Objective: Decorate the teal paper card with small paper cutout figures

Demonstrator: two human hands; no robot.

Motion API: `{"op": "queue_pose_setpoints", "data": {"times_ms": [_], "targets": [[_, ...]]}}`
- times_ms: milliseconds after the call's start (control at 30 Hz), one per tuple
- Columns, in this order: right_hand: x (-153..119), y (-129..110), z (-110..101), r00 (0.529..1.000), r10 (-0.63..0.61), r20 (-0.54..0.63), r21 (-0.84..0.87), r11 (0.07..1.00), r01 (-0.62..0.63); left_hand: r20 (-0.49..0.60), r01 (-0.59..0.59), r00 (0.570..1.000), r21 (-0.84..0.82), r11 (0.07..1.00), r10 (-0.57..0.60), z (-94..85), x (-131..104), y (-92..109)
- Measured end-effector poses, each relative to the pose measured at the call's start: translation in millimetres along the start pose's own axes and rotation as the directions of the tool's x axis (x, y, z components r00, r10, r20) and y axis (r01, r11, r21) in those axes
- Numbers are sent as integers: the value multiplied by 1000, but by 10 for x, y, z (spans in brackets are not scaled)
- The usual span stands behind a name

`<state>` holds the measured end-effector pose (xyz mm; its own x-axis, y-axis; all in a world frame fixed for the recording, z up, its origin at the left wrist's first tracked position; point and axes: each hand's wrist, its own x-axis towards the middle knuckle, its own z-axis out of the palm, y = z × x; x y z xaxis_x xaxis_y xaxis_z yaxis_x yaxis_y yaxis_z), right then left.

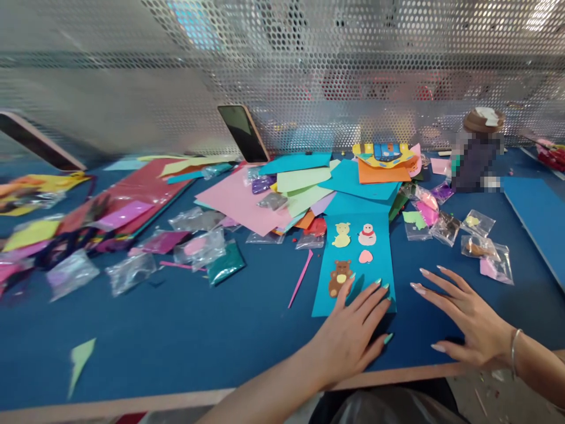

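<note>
My left hand (pixel 358 321) lies with fingers stretched over the lower part of a blue paper card (pixel 378 244), one fingertip at the edge of a brown bear cutout (pixel 339 278). Higher on the card are a yellow animal cutout (pixel 341 235), a pink-and-white snowman cutout (pixel 366 237) and a pink heart (pixel 365 257). To the right of the card, my right hand (pixel 474 321) is open, fingers spread, at the blue tabletop; whether it touches is unclear. It holds nothing. A thin pink stick (pixel 301 278) lies left of the card.
Coloured paper sheets (pixel 242 197) pile up behind the card. Small plastic bags of pieces (pixel 479 246) lie right, and more bags (pixel 132 272) left. A phone (pixel 245 134) leans on the perforated metal screen (pixel 309 88). A lidded cup (pixel 477 156) stands back right.
</note>
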<state>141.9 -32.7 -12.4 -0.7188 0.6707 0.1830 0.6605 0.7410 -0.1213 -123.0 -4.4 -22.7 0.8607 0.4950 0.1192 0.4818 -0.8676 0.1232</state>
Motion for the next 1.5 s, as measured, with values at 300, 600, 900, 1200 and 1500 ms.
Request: {"op": "queue_pose_setpoints", "data": {"times_ms": [300,600,900,1200,1500], "targets": [[-11,53,38,999,-33,-6,-17,999,33,-32,25,999,-17,1000,-26,-2,4,5],[-19,51,7,998,-56,-36,-35,998,55,-32,38,999,-19,999,-39,-6,7,12],[-19,40,6,998,-64,-13,-34,997,64,-26,33,999,-7,999,-33,17,5,14],[-17,20,2,998,-42,38,-39,998,44,-48,47,998,-34,998,-49,-5,17,22],[-12,-13,1,997,-17,75,-15,1000,18,-44,51,998,-50,997,-53,-3,14,16]]}}
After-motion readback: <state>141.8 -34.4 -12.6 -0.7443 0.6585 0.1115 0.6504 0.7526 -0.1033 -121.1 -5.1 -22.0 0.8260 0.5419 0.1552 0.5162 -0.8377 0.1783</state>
